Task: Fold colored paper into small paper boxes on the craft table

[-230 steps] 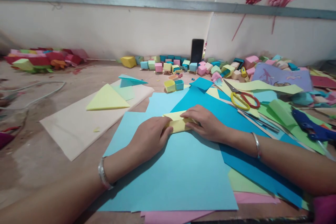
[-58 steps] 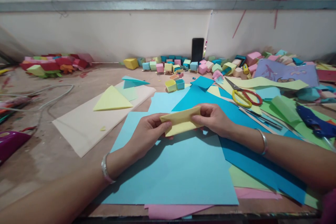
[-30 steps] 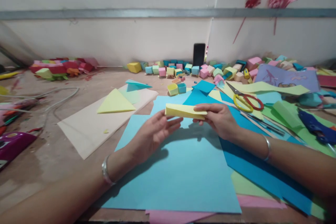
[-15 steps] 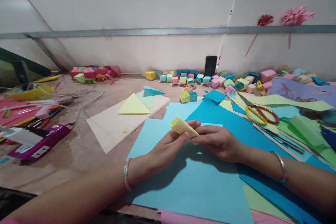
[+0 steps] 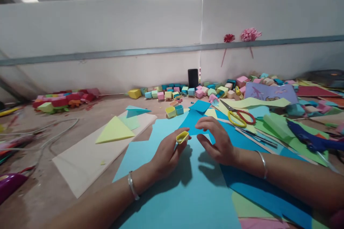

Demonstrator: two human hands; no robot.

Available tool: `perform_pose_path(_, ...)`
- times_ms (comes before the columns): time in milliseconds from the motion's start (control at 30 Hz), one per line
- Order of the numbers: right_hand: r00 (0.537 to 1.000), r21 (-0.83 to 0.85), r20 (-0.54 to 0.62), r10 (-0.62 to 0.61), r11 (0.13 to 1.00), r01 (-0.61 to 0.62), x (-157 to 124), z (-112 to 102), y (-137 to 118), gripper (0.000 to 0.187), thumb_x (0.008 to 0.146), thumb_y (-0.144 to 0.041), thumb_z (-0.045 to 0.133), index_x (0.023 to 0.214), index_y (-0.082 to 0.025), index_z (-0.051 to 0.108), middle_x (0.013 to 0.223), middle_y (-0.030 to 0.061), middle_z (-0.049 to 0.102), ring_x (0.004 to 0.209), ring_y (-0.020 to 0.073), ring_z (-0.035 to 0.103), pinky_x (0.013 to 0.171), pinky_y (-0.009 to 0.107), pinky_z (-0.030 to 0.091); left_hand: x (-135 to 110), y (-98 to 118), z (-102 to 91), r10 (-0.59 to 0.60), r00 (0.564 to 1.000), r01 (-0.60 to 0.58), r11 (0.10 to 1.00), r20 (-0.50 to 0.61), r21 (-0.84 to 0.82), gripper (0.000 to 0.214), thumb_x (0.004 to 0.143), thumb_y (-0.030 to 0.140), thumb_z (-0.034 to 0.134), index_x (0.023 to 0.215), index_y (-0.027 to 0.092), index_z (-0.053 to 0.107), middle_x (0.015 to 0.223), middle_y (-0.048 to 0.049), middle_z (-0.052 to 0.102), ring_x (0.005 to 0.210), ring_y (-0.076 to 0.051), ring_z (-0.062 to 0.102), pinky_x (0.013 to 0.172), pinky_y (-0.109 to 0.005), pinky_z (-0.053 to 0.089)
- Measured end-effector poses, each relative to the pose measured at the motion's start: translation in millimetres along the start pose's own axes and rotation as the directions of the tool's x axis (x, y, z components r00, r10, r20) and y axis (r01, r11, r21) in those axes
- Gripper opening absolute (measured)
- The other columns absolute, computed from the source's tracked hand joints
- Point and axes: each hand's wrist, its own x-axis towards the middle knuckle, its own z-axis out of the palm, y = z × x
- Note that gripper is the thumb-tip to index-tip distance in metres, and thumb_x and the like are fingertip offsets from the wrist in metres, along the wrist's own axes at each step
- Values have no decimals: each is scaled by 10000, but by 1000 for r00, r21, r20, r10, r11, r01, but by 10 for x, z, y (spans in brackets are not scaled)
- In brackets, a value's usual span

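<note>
Left hand [image 5: 168, 152], centre of the frame: the grip is closed lightly around a small, angular, yellow folded-paper sleeve [image 5: 182, 137]. The sleeve's mouth is spread and faces the person; the remaining length is hidden by the fingers. Right hand [image 5: 217, 143], right of centre: fingers curved and parted, holding nothing, near the sleeve but not touching it.

Step in hand, judged from where I stand: shaping the folded paper, with the mouth spread so the walls stand apart. Next move calls for: a steady left-hand hold, light fingertip pressure from the right hand, and care at the creases; thin walls would probably buckle if squeezed.

Directly below both hands: a large light-blue paper sheet [image 5: 199, 200], with shadows of the hands on it. To its right: a darker blue paper sheet [image 5: 249, 182]. Just above the hands in the frame: a small yellow paper box [image 5: 170, 112] beside a small blue paper box [image 5: 179, 110], both topless. Left of centre: a pale yellow folded-paper triangle [image 5: 115, 131] on a broad off-white sheet [image 5: 80, 164], which lies on the brown desk [image 5: 48, 204].

Right side of the frame: metal scissors with yellow and red handles [image 5: 234, 111], lying over paper pieces; farther right, a dark-blue glue gun [image 5: 309, 137]. Upper middle: a black phone [image 5: 192, 78] standing upright behind a row of small multicoloured paper blocks [image 5: 160, 95].
</note>
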Motion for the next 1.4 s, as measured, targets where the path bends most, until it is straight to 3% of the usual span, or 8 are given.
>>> perform_pose_path(133,985,-15,74,-157,987,158,21,-66,-16,363,876,-165,526,1236,-217,527,1126,107,533,1032,216,540,823,382,513,-105,-91,51,112,993,-108,990,-38,94,419,944,207,417,1363,224,421,1092,-90,640,976,-219,588,886,-388,447)
perform_pose_path(267,969,-4,101,-225,974,226,72,-96,-39,248,873,-180,549,1118,-189,586,1135,113,508,1012,206,538,820,363,515,-142,-140,34,242,970,-237,962,-25,140,552,909,120,439,1430,265,328,1199,-93,599,1037,-226,560,897,-392,434)
perform_pose_path(400,968,-13,111,-226,973,229,91,-90,-42,146,870,-166,553,1007,-188,601,1121,108,509,996,192,541,802,345,526,-144,-162,40,239,971,-240,964,23,117,554,911,105,424,1432,267,325,1239,-97,581,1098,-230,549,924,-399,436)
perform_pose_path(567,946,-5,140,-291,956,294,90,-74,-3,158,900,-170,523,1016,-225,615,1113,95,531,1025,192,544,800,352,534,-158,-134,30,234,969,-238,971,81,40,540,904,115,433,1417,262,351,1336,-97,551,1199,-242,530,985,-405,424)
perform_pose_path(767,921,18,150,-360,932,362,90,-62,1,127,934,-222,497,980,-169,603,1001,106,601,921,182,561,799,347,522,-166,-141,34,288,952,-288,958,104,-18,588,893,121,452,1447,257,309,1376,-113,530,1230,-254,519,1009,-428,429)
perform_pose_path(1033,919,53,117,-375,927,371,88,-60,10,94,930,-215,501,940,-176,586,921,96,602,833,166,558,751,324,524,-139,-92,55,264,958,-255,963,108,-93,547,894,125,479,1418,230,357,1309,-126,578,1166,-244,562,974,-399,459)
perform_pose_path(1200,915,52,143,-378,926,375,111,-99,5,83,921,-211,515,921,-184,594,874,93,626,798,162,569,727,317,534,-106,-46,44,239,957,-221,968,162,-122,412,916,143,447,1324,203,449,1205,-127,622,1109,-238,579,922,-374,478)
perform_pose_path(1400,923,63,166,-347,938,341,124,-133,-45,98,893,-201,542,963,-189,611,991,119,658,882,176,611,782,335,535,-130,-97,87,248,960,-237,967,131,-97,403,938,185,417,1339,219,413,1168,-125,626,1027,-222,600,882,-375,492)
